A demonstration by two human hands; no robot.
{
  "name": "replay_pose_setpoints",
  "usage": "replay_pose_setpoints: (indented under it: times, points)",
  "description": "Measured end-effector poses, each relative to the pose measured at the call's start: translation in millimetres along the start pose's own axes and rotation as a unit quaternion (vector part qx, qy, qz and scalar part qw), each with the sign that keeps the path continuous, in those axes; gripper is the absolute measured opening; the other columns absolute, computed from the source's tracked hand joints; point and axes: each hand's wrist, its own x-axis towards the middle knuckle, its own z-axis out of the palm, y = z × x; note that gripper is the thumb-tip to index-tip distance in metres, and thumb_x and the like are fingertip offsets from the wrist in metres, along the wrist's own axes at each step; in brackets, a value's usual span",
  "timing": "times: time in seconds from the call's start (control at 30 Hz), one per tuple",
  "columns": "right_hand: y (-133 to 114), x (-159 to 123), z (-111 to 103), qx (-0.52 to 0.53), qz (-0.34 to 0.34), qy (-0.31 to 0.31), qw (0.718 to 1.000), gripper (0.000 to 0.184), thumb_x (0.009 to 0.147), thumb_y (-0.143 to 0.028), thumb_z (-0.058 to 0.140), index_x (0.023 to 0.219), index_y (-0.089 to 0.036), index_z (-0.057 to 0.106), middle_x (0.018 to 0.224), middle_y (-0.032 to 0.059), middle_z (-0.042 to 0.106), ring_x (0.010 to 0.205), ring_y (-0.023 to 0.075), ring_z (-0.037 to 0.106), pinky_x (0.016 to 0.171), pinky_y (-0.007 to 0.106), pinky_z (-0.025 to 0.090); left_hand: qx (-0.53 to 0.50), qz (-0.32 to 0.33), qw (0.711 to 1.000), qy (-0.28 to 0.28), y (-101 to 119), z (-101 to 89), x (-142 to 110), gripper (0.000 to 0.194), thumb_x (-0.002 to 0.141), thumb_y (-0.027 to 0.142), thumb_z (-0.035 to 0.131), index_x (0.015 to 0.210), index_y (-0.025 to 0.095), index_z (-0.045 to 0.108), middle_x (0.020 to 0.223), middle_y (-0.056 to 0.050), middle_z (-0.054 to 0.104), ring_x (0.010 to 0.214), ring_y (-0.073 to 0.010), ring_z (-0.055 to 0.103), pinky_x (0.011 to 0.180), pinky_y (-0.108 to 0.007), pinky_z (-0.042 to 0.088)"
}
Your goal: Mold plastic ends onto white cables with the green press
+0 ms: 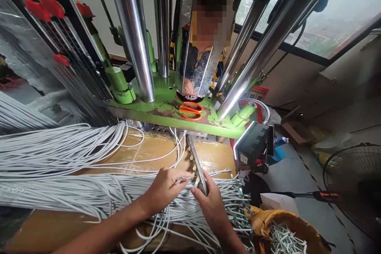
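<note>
My right hand [212, 202] is closed around the near end of a narrow metal mould bar [197, 159]. Small brass-coloured blocks [192, 158] run along the bar's left side. At its lower left, my left hand [166, 186] pinches what looks like the end of a white cable, mostly hidden by the fingers. Beneath both hands lies a thick bundle of white cables [74, 190], with small green-and-white connectors [239, 198] at its right end. A few white cables [177, 143] run up from the bar toward the press.
A green press plate [160, 113] with steel columns [135, 35] stands ahead, orange-handled snips [192, 111] lying on it. To the right are a lit work lamp [253, 147], a fan [354, 182] and an orange-brown bag [264, 222] of white pieces. A person is reflected in the shiny central column.
</note>
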Motion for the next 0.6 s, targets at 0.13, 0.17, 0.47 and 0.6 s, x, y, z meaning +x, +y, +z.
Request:
replay_pose_setpoints:
  times: [0.13, 0.17, 0.47, 0.6]
  points:
    - [0.7, 0.7, 0.9, 0.005, 0.003, 0.001, 1.0, 0.071, 0.076, -0.041, 0.067, 0.137, -0.011, 0.047, 0.118, 0.0098, 0.066, 0.099, 0.0231, 0.061, 0.085, 0.03, 0.048, 0.088, 0.064, 0.994, 0.008, -7.2, 3.6, -1.1, 0.032, 0.083, 0.014, 0.049, 0.102, 0.022, 0.074, 0.096, -0.003, 0.075, 0.086, -0.0209, 0.07, 0.077, -0.028, 0.051]
    - [1.1, 0.8, 1.0, 0.007, 0.003, 0.002, 1.0, 0.07, 0.076, -0.04, 0.067, 0.136, -0.011, 0.047, 0.118, 0.0094, 0.066, 0.1, 0.0229, 0.061, 0.085, 0.03, 0.048, 0.105, 0.077, 0.991, 0.008, -8.5, 3.9, -0.9, 0.033, 0.083, 0.014, 0.048, 0.104, 0.022, 0.073, 0.096, -0.004, 0.075, 0.086, -0.021, 0.07, 0.077, -0.029, 0.052]
    - [3.5, 1.3, 0.5, 0.014, 0.006, 0.01, 1.0, 0.069, 0.076, -0.035, 0.067, 0.137, -0.01, 0.046, 0.129, 0.0106, 0.06, 0.112, 0.0243, 0.056, 0.099, 0.032, 0.04, 0.154, 0.126, 0.98, 0.005, -8.6, 2.1, 1.8, 0.036, 0.081, 0.01, 0.045, 0.102, 0.019, 0.073, 0.096, -0.007, 0.074, 0.082, -0.0189, 0.07, 0.079, -0.027, 0.054]
    - [4.8, 1.7, 0.2, 0.01, 0.009, -0.009, 1.0, 0.073, 0.077, -0.034, 0.064, 0.141, -0.007, 0.04, 0.102, 0.0079, 0.069, 0.088, 0.0204, 0.061, 0.079, 0.027, 0.048, 0.162, 0.134, 0.978, 0.007, -9.9, 1.7, 0.7, 0.036, 0.08, 0.011, 0.045, 0.102, 0.02, 0.072, 0.096, -0.006, 0.074, 0.082, -0.0184, 0.07, 0.079, -0.026, 0.054]
